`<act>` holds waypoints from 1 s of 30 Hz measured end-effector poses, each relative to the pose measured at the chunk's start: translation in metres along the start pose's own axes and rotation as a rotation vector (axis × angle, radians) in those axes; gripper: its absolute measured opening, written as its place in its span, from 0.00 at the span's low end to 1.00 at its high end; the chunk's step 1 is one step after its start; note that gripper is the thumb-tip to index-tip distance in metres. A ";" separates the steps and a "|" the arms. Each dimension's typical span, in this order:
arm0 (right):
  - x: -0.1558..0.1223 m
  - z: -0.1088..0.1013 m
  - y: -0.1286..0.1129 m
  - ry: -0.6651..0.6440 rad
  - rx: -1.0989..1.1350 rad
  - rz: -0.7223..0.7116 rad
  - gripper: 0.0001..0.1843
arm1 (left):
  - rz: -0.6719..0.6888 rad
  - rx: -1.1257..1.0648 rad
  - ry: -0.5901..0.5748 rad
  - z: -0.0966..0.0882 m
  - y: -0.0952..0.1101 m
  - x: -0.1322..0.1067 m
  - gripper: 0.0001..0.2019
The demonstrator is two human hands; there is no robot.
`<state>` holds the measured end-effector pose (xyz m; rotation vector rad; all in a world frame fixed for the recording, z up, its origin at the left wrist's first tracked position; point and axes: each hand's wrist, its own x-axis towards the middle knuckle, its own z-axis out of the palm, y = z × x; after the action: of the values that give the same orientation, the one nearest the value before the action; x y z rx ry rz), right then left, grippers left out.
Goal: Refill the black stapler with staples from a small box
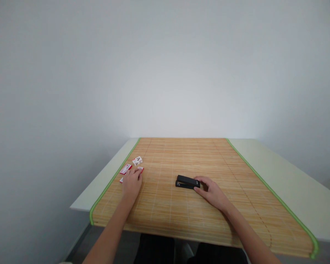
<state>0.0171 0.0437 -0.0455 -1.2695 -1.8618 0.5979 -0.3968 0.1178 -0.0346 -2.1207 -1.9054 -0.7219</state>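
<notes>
My right hand [213,192] has its thumb and fingers around the right end of a black stapler [187,182], which lies on the bamboo mat with its jaw end pointing left. On the left side, my left hand [132,183] rests palm down with fingers apart, over a group of small red and white cards or packets. One such packet [125,168] shows just beyond the fingers. Another red and white piece [140,169] is at the fingertips, and one more [121,180] is partly covered by the hand. Farther back lies a white piece with dark pictures [137,160].
The bamboo mat [187,154] with green edging covers the middle of a white table [280,172] and hangs over its near edge. A pale wall [181,73] stands directly behind. My legs [154,249] show below the front edge.
</notes>
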 end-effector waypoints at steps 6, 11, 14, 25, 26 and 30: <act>0.001 0.000 -0.002 0.011 -0.020 -0.016 0.16 | -0.080 -0.165 0.046 -0.017 0.040 -0.009 0.15; 0.001 -0.002 -0.013 -0.037 -0.025 -0.032 0.17 | -0.041 -0.451 -0.147 -0.032 0.138 -0.056 0.17; 0.000 -0.005 -0.022 -0.148 0.037 -0.079 0.17 | -0.065 -0.629 -0.257 -0.034 0.191 -0.073 0.26; -0.003 -0.009 -0.023 -0.132 0.126 -0.014 0.20 | -0.044 -0.505 -0.158 -0.001 0.201 -0.059 0.17; -0.004 -0.009 -0.021 -0.129 0.128 -0.007 0.20 | -0.047 -0.475 -0.143 0.001 0.193 -0.057 0.16; -0.004 -0.008 -0.019 -0.128 0.134 0.008 0.20 | -0.131 -0.333 -0.101 0.002 0.144 -0.040 0.15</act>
<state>0.0144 0.0320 -0.0283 -1.1747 -1.8870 0.8115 -0.2578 0.0619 -0.0310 -2.2740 -2.1194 -1.0431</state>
